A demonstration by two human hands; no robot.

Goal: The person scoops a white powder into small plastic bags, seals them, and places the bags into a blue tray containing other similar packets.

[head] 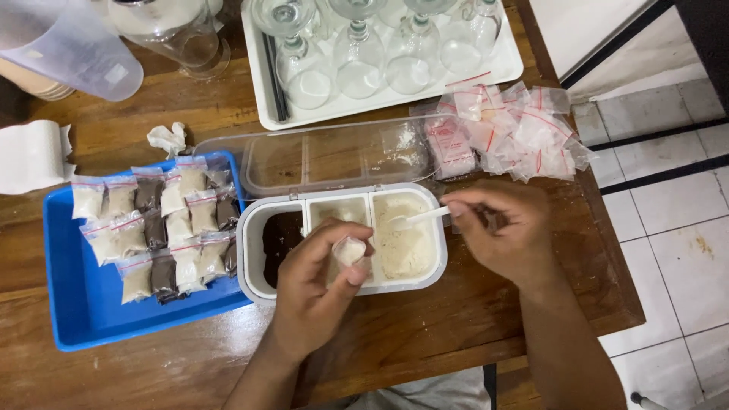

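My left hand (315,285) holds a small clear bag (350,250) open over a white three-part container (250,235). The container's left part holds dark powder, the middle and right parts hold pale powder. My right hand (505,231) grips a white plastic spoon (416,219) whose bowl rests in the pale powder of the right part. The container's clear lid (334,156) lies just behind it.
A blue tray (83,304) at left holds several filled small bags of pale and dark powder. A pile of empty zip bags (516,129) lies at right. Behind stand a white tray (262,83) of upturned stemmed glasses, a plastic jug (68,45) and a paper roll (30,156).
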